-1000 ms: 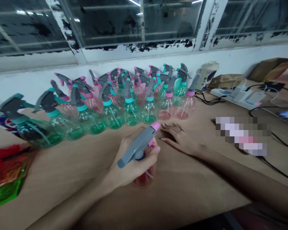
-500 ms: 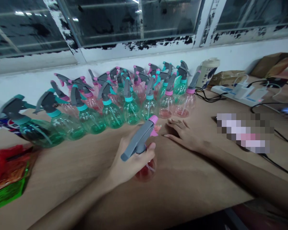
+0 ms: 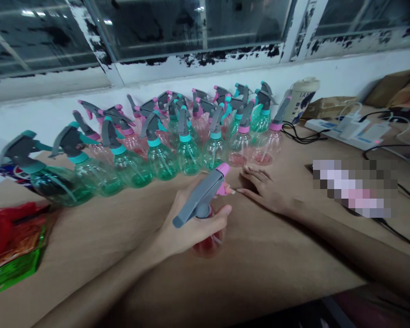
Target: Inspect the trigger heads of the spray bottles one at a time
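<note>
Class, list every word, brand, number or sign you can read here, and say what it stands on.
"I AM": on the pale cup; any further wording can't be made out.
Too blurred to read: print on the green-edged packet.
Round logo, no readable name: dark blue pack.

Forward and downward view from the head.

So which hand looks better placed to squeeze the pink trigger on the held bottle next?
Left, probably: the left hand is wrapped around the spray bottle, fingers at its pink trigger. The right hand rests on the table, holding nothing.
</note>
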Demonstrator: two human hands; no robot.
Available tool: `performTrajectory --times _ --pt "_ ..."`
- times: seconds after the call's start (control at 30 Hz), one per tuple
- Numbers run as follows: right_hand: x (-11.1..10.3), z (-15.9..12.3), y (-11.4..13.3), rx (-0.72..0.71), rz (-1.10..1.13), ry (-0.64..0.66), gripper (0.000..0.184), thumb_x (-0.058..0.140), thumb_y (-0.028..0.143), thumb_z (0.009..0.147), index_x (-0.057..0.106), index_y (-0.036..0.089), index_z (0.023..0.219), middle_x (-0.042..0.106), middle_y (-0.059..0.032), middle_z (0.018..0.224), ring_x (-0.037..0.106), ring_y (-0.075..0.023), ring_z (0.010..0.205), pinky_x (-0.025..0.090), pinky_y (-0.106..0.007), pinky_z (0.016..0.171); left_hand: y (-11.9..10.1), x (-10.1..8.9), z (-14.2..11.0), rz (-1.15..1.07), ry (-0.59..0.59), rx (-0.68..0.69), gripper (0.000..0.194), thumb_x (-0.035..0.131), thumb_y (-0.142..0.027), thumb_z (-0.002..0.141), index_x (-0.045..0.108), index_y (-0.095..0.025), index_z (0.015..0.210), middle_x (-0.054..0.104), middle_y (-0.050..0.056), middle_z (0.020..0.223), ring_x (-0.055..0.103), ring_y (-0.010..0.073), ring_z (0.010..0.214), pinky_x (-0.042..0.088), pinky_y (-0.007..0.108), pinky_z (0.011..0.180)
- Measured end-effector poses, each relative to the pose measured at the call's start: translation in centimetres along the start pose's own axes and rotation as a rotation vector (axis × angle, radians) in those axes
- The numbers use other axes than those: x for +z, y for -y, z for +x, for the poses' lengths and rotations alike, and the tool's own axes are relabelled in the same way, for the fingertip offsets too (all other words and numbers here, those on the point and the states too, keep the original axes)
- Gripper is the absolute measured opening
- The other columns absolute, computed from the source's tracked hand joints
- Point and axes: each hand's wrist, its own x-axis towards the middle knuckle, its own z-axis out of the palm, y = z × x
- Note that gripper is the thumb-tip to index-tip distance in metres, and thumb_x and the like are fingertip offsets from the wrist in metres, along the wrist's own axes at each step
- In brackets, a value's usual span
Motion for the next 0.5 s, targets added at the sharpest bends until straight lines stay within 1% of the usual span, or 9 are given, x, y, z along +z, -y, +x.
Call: performTrajectory --times 0.07,0.13,0.2,0.23,0.3,0.37,0.43,0.5 --pt "-0.08 0.00 0.07 0.003 -0.002 0.008 0.071 0.031 0.063 0.087 0.045 0.010 0.132 0.043 -0.0155 0.141 0.034 -0.0254 0.133 0.024 -0.047 0.110 -0.06 -0.20 0.17 0.021 -0.007 0.049 0.018 0.058 -0.028 0.074 0.063 -0.021 0.090 0.068 0.003 0.082 0.065 0.0175 0.071 0.054 0.029 0.067" --pt "-0.12 0.00 0.12 0.011 -0.005 0.012 0.071 0.030 0.063 0.087 0.044 0.011 0.133 0.042 -0.0154 0.141 0.033 -0.0255 0.134 0.023 -0.047 0.110 -0.18 -0.37 0.25 0.041 -0.034 0.099 0.008 0.054 -0.024 0.076 0.060 -0.020 0.079 0.065 0.002 0.078 0.062 0.0153 0.067 0.053 0.028 0.067" --pt "-0.12 0.02 0.14 0.018 -0.008 0.013 0.071 0.031 0.064 0.087 0.044 0.011 0.133 0.042 -0.0148 0.142 0.033 -0.0253 0.134 0.022 -0.046 0.111 -0.30 -0.49 0.24 0.046 -0.041 0.134 0.007 0.051 -0.020 0.075 0.057 -0.020 0.072 0.060 0.000 0.071 0.059 0.0141 0.064 0.052 0.027 0.066" --pt "-0.13 0.02 0.15 0.021 -0.009 0.010 0.071 0.031 0.064 0.087 0.045 0.012 0.132 0.042 -0.0144 0.142 0.033 -0.0250 0.134 0.021 -0.046 0.111 -0.33 -0.52 0.21 0.040 -0.036 0.137 0.007 0.051 -0.019 0.075 0.057 -0.020 0.071 0.059 0.000 0.070 0.058 0.0138 0.064 0.052 0.027 0.066" --pt "-0.17 0.01 0.19 0.023 -0.011 0.009 0.071 0.030 0.064 0.086 0.045 0.012 0.132 0.042 -0.0139 0.142 0.033 -0.0244 0.134 0.021 -0.045 0.111 -0.29 -0.49 0.09 0.019 -0.022 0.107 0.008 0.050 -0.019 0.075 0.058 -0.021 0.072 0.060 -0.001 0.068 0.058 0.0136 0.063 0.051 0.026 0.065" --pt "-0.20 -0.07 0.28 0.035 -0.014 0.019 0.071 0.029 0.065 0.086 0.045 0.013 0.133 0.042 -0.0139 0.142 0.033 -0.0245 0.134 0.021 -0.045 0.111 -0.10 -0.30 -0.09 0.013 -0.026 0.042 0.011 0.050 -0.022 0.075 0.058 -0.021 0.067 0.060 -0.002 0.063 0.057 0.0134 0.059 0.051 0.026 0.062" --pt "-0.18 -0.23 0.43 0.062 -0.023 0.030 0.072 0.027 0.065 0.086 0.044 0.013 0.133 0.041 -0.0141 0.143 0.032 -0.0254 0.134 0.021 -0.047 0.110 0.17 0.02 -0.28 0.019 -0.049 -0.022 0.018 0.049 -0.024 0.076 0.055 -0.021 0.059 0.056 -0.003 0.055 0.056 0.0133 0.054 0.051 0.027 0.059" --pt "-0.10 -0.42 0.61 0.100 -0.030 0.025 0.072 0.026 0.066 0.086 0.046 0.014 0.132 0.039 -0.0141 0.143 0.030 -0.0266 0.135 0.021 -0.049 0.110 0.39 0.36 -0.42 0.013 -0.087 -0.064 0.020 0.050 -0.025 0.074 0.054 -0.022 0.054 0.052 -0.004 0.047 0.056 0.0142 0.053 0.050 0.027 0.056"
